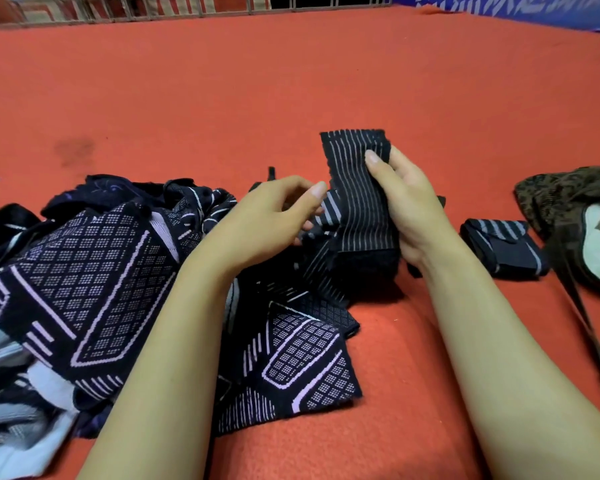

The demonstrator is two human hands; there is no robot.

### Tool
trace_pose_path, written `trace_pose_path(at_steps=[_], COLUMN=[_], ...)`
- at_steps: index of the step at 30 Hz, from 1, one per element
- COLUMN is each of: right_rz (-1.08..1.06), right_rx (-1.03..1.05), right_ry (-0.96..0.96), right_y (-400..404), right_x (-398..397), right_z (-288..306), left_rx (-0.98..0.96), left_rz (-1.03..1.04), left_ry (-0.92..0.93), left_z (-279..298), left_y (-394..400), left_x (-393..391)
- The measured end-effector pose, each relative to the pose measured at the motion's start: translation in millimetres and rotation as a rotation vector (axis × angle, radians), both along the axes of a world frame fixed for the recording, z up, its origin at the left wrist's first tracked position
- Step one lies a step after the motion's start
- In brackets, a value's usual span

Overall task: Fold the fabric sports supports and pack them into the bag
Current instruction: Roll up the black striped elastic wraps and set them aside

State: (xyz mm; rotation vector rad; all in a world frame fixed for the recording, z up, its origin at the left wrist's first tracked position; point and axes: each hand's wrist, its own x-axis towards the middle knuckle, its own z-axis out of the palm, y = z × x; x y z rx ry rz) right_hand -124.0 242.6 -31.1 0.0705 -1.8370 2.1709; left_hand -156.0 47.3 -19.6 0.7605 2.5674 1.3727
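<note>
the right hand (400,206) gripped a black elastic strap with thin pale stripes (359,199), thumb across its face and fingers curled behind, holding it upright, probably so the loose end stood clear for folding; the left hand (274,220) pinched the strap's lower striped end just beside it, likely to guide the turn; a heap of dark knitted supports with lilac grid patterns (94,271) lay under the left forearm, within reach and unfolded; one folded black striped support (503,249) sat to the right on the red cloth surface (291,91), near the brown patterned bag (575,209), seemingly staged there for packing.
</note>
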Motion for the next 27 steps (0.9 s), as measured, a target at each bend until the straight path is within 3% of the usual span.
trace_pose_path(at_steps=[2,6,10,14,16,21,24,27], right_rz=[0.026,-0.042,-0.151,-0.213,-0.247,-0.282,-0.298,-0.306], right_rx=[-0.076,-0.131,-0.106,-0.213,-0.237,-0.197,-0.051,-0.034], right_ry=[0.023,0.021,0.008,-0.03,-0.048,-0.115,-0.174,-0.207], right_y=[0.3,5.9,10.6,14.2,16.2,17.0,14.9,11.2], right_x=[-0.1,1.1,-2.6,-8.3,-10.5,-12.0,-13.4,-13.4], right_z=[1.7,7.5,4.2,-2.2,-4.8,-10.1,-13.3,-11.8], left_rx=[0.016,-0.13,-0.086,-0.273,-0.2,0.224,0.355,0.433], left_rz=[-0.12,-0.392,-0.458,-0.42,-0.366,-0.316,-0.281,-0.243], left_ry=[-0.111,-0.185,-0.393,-0.088,-0.039,-0.029,0.019,0.094], left_z=[-3.3,-6.0,3.4,2.7,3.3,11.1,14.9,17.4], left_y=[2.2,0.3,0.8,-2.7,-2.8,-2.4,0.6,5.9], left_x=[2.8,10.8,21.6,15.4,13.5,18.0,19.4,20.2])
